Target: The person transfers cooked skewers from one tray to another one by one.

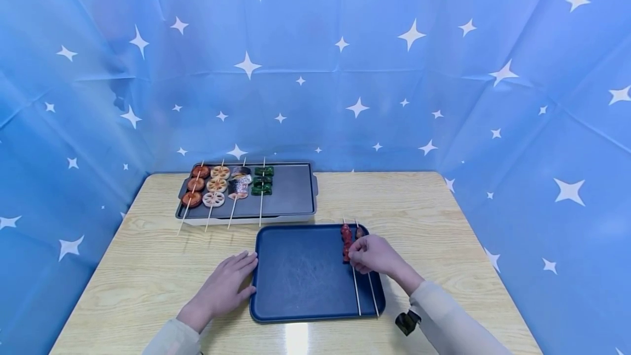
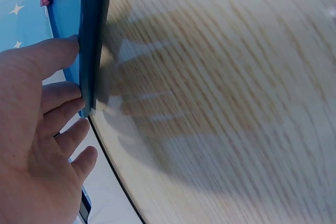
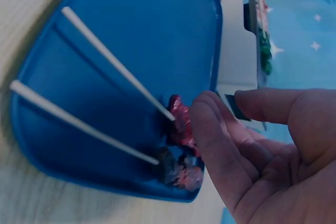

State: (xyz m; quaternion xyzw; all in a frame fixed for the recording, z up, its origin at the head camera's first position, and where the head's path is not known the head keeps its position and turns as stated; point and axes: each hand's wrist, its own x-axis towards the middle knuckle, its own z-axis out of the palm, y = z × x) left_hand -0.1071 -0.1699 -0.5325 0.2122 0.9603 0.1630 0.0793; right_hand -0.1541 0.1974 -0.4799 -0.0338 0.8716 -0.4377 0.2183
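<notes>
Two skewers lie side by side at the right end of a dark blue tray [image 1: 298,273]: a red meat skewer [image 1: 346,236] and a brownish skewer [image 1: 359,232], their sticks pointing toward me. Over them hovers my right hand [image 1: 376,256], partly covering the brownish one in the head view. In the right wrist view its thumb [image 3: 268,104] and index finger stand slightly apart, with nothing visible between them, near the red meat [image 3: 180,121]. At the tray's left edge, my left hand [image 1: 224,286] touches the rim [image 2: 92,35] with extended fingers.
Behind the tray stands a grey grill plate [image 1: 293,188] on a white base. Across its left part lie skewers of round brown slices [image 1: 195,184], lotus root [image 1: 217,185], fish [image 1: 239,188] and green pepper [image 1: 262,181]. A starry blue curtain [image 1: 320,86] surrounds the wooden table [image 1: 443,278].
</notes>
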